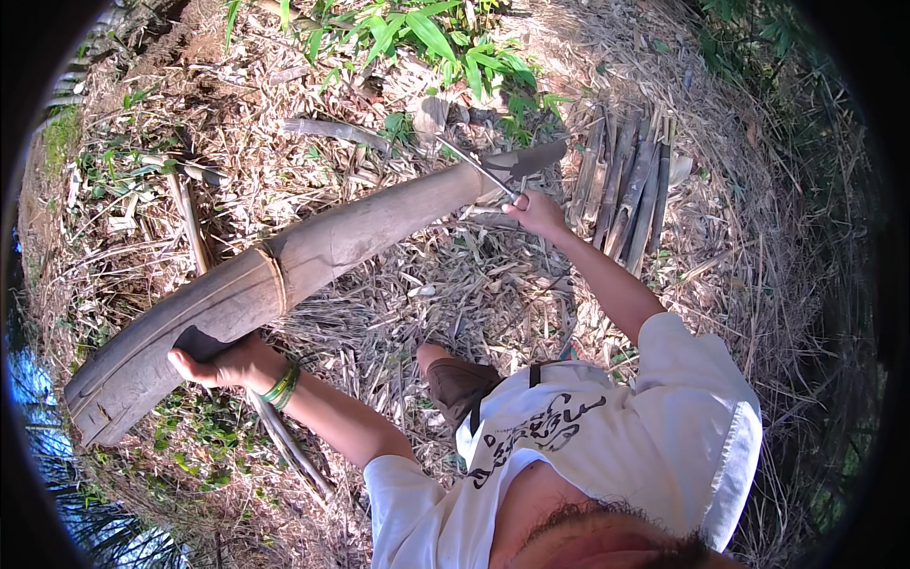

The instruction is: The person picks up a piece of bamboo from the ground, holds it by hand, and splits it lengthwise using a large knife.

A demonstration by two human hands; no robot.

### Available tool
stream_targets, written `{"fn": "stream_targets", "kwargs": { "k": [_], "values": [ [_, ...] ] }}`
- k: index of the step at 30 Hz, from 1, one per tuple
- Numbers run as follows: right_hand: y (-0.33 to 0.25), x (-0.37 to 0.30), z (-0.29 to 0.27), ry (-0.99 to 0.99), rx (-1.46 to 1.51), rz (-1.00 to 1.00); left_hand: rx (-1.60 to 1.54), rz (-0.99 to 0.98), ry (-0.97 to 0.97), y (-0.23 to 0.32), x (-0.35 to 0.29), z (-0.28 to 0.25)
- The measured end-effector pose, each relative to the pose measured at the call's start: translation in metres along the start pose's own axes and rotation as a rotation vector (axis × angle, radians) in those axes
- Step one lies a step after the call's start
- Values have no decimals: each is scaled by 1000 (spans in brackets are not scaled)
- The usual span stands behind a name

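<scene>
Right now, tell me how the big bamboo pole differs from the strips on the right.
The bamboo pole is one thick, rounded length; the strips are several narrow pieces. The pole slants across the view, the left hand at its lower edge; the strips lie bunched on the ground, with no hand on them. Both look dry and woody.

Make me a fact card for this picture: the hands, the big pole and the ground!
Left hand: against the near edge of the bamboo pole, some fingers hidden
On left wrist: green wristband
Right hand: gripping a long-bladed knife
Knife: blade crosses the pole near its right end
Pole: slants up toward the right, ringed joint showing
Ground litter: dry
Nearby: grey-brown strips at right, green leaves at top
</scene>
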State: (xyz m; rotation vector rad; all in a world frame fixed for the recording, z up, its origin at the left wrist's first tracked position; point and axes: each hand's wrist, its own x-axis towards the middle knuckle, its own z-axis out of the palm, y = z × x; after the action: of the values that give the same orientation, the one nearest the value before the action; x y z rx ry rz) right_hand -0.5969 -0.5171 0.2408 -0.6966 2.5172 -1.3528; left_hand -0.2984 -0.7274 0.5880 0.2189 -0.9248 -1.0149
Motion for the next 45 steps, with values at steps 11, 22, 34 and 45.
{"fn": "stream_targets", "kwargs": {
  "k": [11, 22, 34, 45],
  "values": [
    [-176, 33, -175, 101, 726, -322, -83, 51, -163, -31, 35, -13],
    [12, -28, 32, -190, 137, 314, -226, 86, -622, -30, 36, -34],
    [-22, -24, 16, -378, 359, 366, 60, -162, 4, -2, 22, -44],
    [-194, -28, -152, 487, 1272, -714, -55, -82, -108, -4, 12, 6]
  ]
}}
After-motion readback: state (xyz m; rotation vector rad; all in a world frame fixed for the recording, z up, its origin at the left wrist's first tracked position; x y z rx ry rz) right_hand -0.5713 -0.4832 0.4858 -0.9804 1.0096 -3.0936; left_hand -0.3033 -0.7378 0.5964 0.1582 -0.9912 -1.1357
